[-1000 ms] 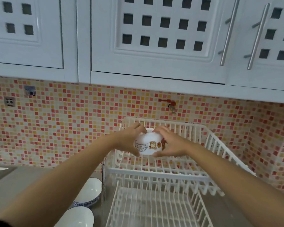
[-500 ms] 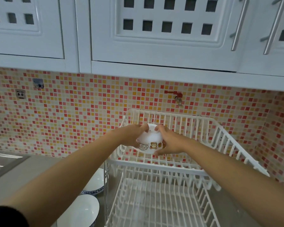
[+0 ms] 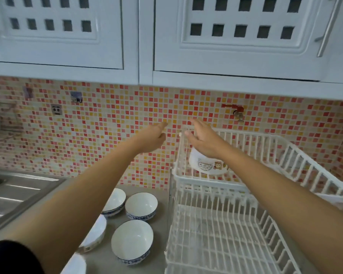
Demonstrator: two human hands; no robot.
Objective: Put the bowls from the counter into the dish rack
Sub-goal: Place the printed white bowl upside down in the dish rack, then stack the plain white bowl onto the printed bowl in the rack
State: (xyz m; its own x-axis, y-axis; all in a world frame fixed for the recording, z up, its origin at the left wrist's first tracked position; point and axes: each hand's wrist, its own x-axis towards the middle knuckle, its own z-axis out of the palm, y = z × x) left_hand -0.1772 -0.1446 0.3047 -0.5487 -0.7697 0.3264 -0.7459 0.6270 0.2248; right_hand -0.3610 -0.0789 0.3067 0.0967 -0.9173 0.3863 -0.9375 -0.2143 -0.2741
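Left hand [image 3: 151, 138] spread, empty, raised before tiled wall. Right hand [image 3: 203, 139] spread, empty, above upper tier of dish rack [image 3: 269, 155]. Cartoon-print bowl [image 3: 208, 165] upside down in upper tier. Blue-rimmed bowls [image 3: 141, 205] on counter [image 3: 160, 196], left of rack.
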